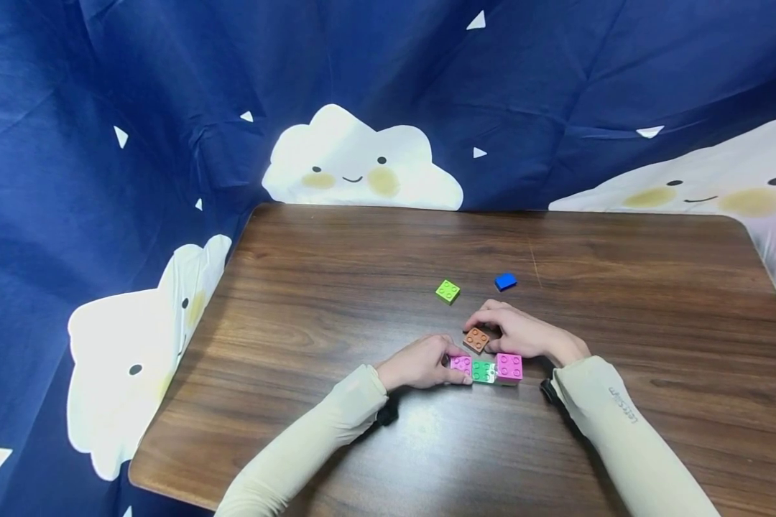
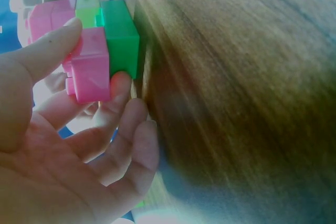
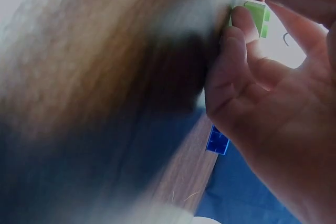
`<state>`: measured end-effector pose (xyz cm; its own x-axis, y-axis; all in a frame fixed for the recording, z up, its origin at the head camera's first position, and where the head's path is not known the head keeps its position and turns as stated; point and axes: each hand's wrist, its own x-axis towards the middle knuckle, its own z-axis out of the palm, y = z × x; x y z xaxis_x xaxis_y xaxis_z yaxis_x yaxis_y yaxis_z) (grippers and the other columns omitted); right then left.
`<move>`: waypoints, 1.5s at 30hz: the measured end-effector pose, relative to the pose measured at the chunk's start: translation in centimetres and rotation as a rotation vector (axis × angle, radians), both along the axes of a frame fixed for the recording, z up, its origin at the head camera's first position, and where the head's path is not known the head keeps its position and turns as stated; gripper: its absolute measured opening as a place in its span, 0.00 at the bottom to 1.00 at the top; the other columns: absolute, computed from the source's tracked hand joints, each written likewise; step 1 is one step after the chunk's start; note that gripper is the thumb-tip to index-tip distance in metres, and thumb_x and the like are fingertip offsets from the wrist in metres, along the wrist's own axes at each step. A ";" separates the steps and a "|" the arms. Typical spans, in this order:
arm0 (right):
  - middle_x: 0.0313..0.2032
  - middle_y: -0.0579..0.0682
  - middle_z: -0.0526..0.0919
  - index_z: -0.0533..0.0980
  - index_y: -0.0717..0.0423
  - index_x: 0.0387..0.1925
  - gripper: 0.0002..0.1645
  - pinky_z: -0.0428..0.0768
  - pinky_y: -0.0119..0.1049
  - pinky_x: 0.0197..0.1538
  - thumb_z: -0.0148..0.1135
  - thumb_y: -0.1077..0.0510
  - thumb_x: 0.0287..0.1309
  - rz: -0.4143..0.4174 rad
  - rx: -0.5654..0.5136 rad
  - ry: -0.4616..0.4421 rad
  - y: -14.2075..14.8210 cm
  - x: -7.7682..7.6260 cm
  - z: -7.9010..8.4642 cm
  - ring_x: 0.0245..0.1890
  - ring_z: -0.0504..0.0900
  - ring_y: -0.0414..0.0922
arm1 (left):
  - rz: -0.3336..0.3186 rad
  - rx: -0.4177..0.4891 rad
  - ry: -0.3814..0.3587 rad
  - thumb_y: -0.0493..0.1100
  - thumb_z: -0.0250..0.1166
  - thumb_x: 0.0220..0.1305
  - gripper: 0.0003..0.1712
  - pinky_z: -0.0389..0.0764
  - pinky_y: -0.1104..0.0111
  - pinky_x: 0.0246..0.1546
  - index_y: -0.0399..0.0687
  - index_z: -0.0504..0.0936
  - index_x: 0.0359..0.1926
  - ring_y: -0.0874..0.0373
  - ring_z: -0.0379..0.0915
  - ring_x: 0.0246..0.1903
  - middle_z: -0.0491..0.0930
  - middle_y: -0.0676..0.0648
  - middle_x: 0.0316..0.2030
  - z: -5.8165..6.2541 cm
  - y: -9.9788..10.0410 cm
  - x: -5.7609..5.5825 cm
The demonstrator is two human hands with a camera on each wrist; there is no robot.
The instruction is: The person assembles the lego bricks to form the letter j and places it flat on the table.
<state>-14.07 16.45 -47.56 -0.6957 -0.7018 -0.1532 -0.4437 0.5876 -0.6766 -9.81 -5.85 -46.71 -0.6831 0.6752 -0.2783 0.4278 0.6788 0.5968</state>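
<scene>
My left hand [image 1: 427,362] pinches a pink brick [image 1: 460,365] at the left end of a short row of joined bricks, thumb on the near side and fingers beyond. Beside that pink brick is a green brick [image 1: 483,371] with a white printed patch at its right. A taller pink brick [image 1: 509,366] stands at the row's right end. In the left wrist view, the green brick [image 2: 122,38] sits lower than the near pink brick [image 2: 92,72]. My right hand [image 1: 517,332] holds a brown brick [image 1: 476,339], studs up, between thumb and fingers, just behind the row.
A lime green brick [image 1: 448,291] and a blue brick [image 1: 506,281] lie farther back on the brown wooden table [image 1: 336,287]. The blue one shows no studs on top in the head view. A dark blue curtain [image 1: 362,64] with white clouds hangs behind the table and along its left side.
</scene>
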 end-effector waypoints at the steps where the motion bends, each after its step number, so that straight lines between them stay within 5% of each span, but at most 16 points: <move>1: 0.47 0.50 0.76 0.78 0.49 0.51 0.25 0.69 0.45 0.53 0.63 0.68 0.50 -0.002 0.000 -0.005 0.0 0.0 0.0 0.49 0.73 0.48 | -0.001 0.001 0.001 0.54 0.70 0.57 0.24 0.69 0.80 0.35 0.50 0.83 0.53 0.69 0.69 0.32 0.81 0.54 0.37 0.0 0.0 0.0; 19: 0.41 0.49 0.76 0.78 0.50 0.45 0.23 0.71 0.38 0.47 0.66 0.69 0.43 -0.012 -0.033 0.009 0.0 0.0 -0.1 0.42 0.73 0.43 | 0.004 0.010 0.011 0.54 0.71 0.56 0.24 0.68 0.80 0.34 0.49 0.84 0.52 0.69 0.68 0.30 0.79 0.55 0.34 0.0 0.1 0.1; 45: 0.36 0.49 0.75 0.73 0.52 0.39 0.22 0.73 0.36 0.42 0.75 0.63 0.42 -0.206 -0.071 0.030 0.5 0.1 0.6 0.38 0.74 0.45 | -0.001 0.008 0.015 0.54 0.70 0.57 0.25 0.70 0.79 0.36 0.49 0.83 0.53 0.68 0.70 0.32 0.82 0.53 0.37 0.2 0.0 0.1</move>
